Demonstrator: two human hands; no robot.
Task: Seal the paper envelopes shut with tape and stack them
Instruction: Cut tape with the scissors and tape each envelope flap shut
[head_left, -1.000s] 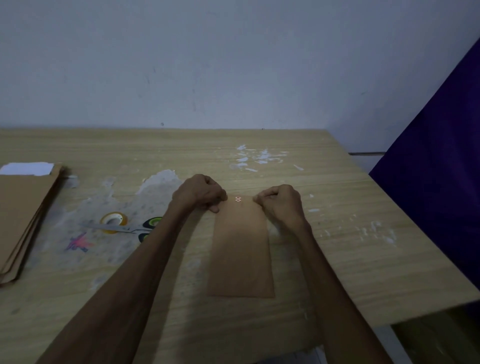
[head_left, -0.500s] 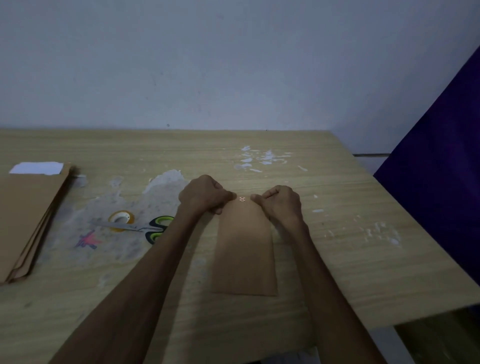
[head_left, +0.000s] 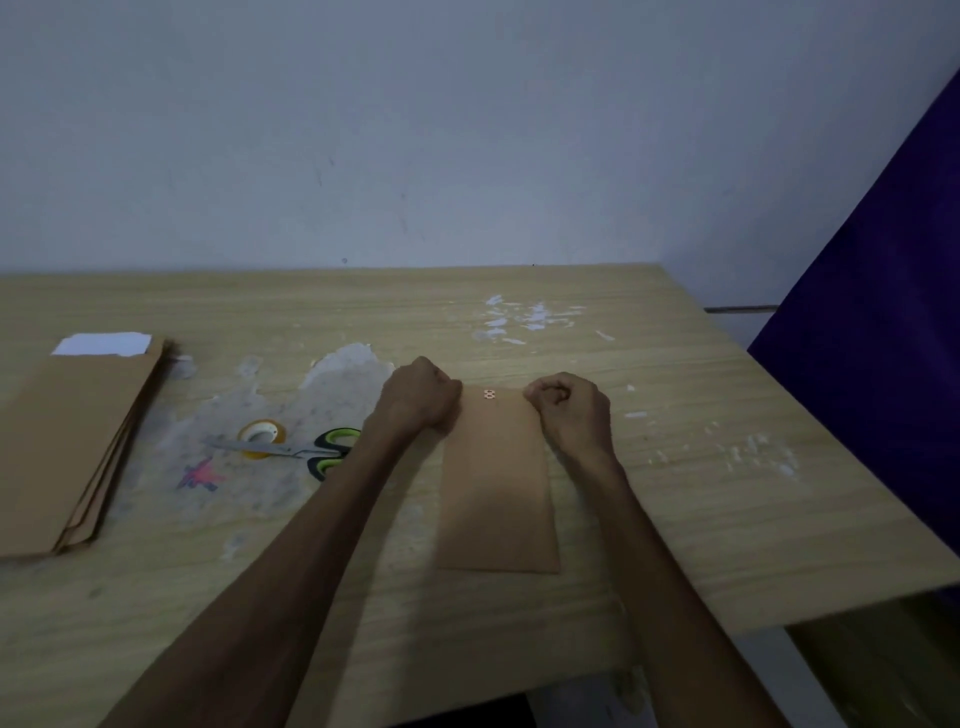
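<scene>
On the wooden table (head_left: 675, 519), which fills most of the view, everything can be placed from the brown envelope (head_left: 498, 483) lying flat near the front edge, its long side pointing away from the person. Far to the left of the envelope rests a pile of envelopes (head_left: 72, 447) with a white sheet (head_left: 101, 344) at its far end. Between the pile and the envelope lie the scissors (head_left: 306, 451) across the tape roll (head_left: 261, 435), both untouched. The left hand (head_left: 418, 397) has its fingers curled and presses the far left corner of the envelope; the right hand (head_left: 569, 410), also curled, holds the far right corner. Compared with a second ago, the hands first came closer to the small round mark (head_left: 489, 395) at the middle of the far edge, and now they are again apart at the corners. I judge the flap fold is being pressed flat along its width, so taping is probably the next step.
</scene>
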